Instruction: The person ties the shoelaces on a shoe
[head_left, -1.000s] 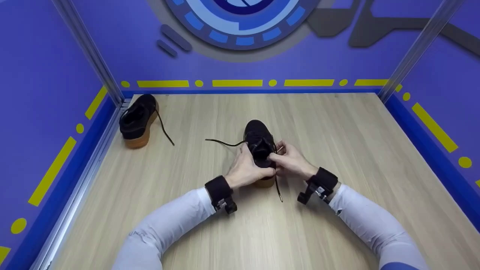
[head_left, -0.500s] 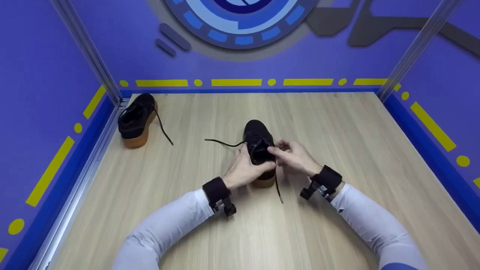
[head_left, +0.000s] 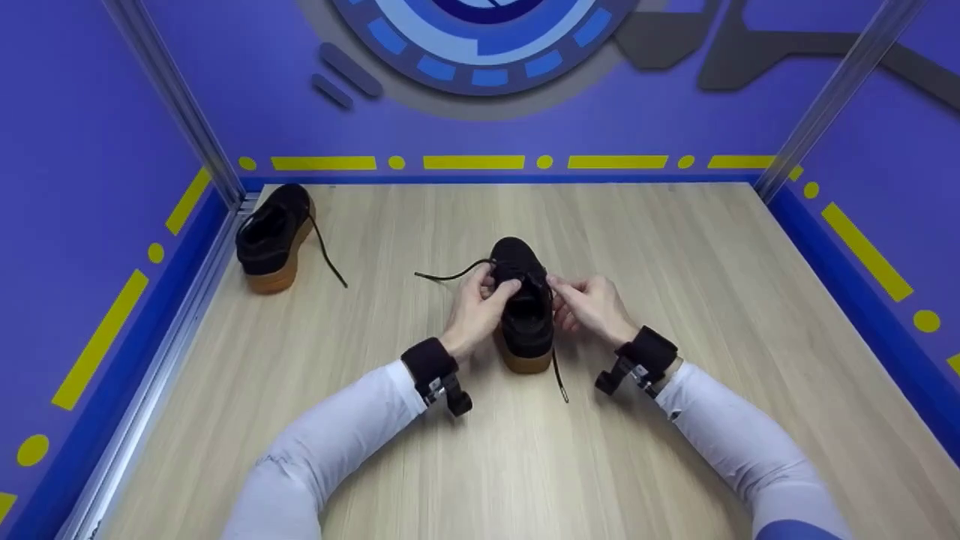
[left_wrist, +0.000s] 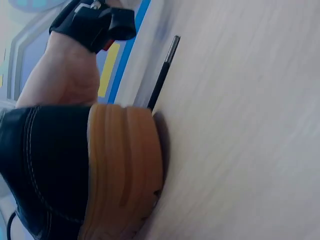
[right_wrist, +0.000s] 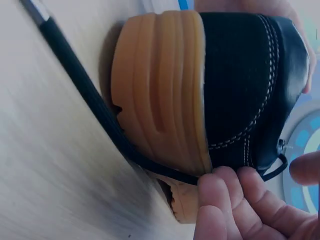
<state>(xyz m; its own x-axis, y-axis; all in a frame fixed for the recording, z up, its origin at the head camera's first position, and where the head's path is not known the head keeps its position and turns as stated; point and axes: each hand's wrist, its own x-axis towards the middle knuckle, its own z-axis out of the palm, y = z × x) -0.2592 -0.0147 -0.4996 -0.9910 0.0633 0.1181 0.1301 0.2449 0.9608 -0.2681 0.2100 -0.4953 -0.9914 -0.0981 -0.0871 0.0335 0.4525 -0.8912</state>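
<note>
A black shoe (head_left: 525,337) with a tan gum sole stands at mid-table, toe pointing away. My left hand (head_left: 474,307) grips its left side, thumb on the edge by the tongue, fingers outside. At the right side, my right hand (head_left: 596,306) has curled fingers against the upper over a black shoelace (right_wrist: 85,90). In the right wrist view the lace runs behind the fingertips up to an eyelet, and the thumb (right_wrist: 306,168) stands apart from the fingers. The left lace (head_left: 450,274) lies loose on the table. In the left wrist view the heel (left_wrist: 125,170) hides the left hand.
A second black shoe (head_left: 274,240) with a tan sole stands at the table's far left corner, its loose lace (head_left: 328,259) trailing right. Blue-purple panels (head_left: 480,142) with metal posts (head_left: 184,112) border the wooden table (head_left: 675,247) at the back and both sides.
My left thumb has moved forward from the heel area to the tongue edge. The right thumb has gone from the shoe's opening to its outer right side. The left lace end has shifted slightly.
</note>
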